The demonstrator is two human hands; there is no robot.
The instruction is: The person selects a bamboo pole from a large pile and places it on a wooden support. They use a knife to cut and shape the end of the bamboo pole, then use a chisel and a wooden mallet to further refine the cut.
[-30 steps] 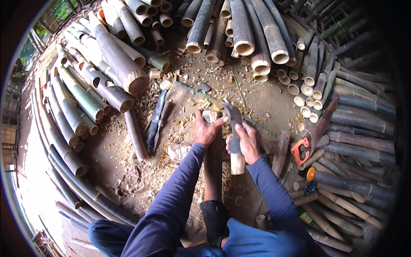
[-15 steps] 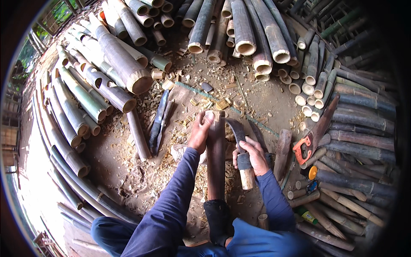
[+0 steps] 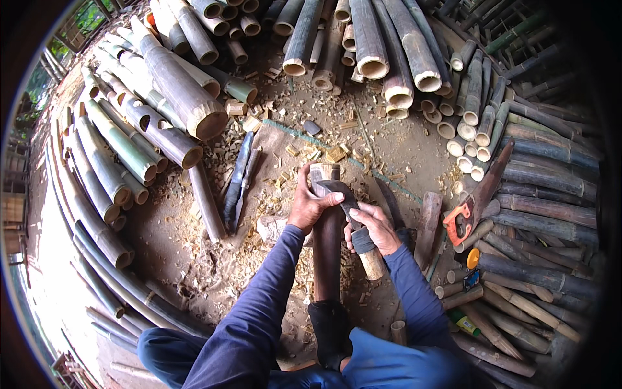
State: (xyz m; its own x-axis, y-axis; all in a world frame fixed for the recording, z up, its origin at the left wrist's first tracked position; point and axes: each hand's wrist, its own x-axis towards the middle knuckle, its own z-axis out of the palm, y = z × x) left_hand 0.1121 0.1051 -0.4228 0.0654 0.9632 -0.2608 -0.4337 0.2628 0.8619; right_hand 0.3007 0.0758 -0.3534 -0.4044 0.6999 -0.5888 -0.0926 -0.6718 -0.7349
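A brown length of bamboo [image 3: 326, 259] stands before me, its lower end by my black-covered foot [image 3: 329, 330]. My left hand [image 3: 311, 204] is closed round its upper part, with the thumb laid against the dark blade of a curved knife. In my right hand [image 3: 378, 230] is that curved knife [image 3: 342, 192], gripped near the black wrapping where the blade meets the pale wooden handle. Its blade lies across the bamboo just below the pale cut top. The right fingers are partly hidden behind the knife.
Bamboo tubes [image 3: 172, 84] are piled at left, back and right. Two long dark-handled blades [image 3: 238, 185] lie left of the bamboo. An orange-handled saw [image 3: 476, 204] leans on the right pile. Another dark blade [image 3: 391, 202] lies behind my right hand. Wood shavings [image 3: 194, 259] litter the ground.
My right hand has moved the knife left and up, bringing its blade across the bamboo's upper end. The left thumb has moved right onto the blade.
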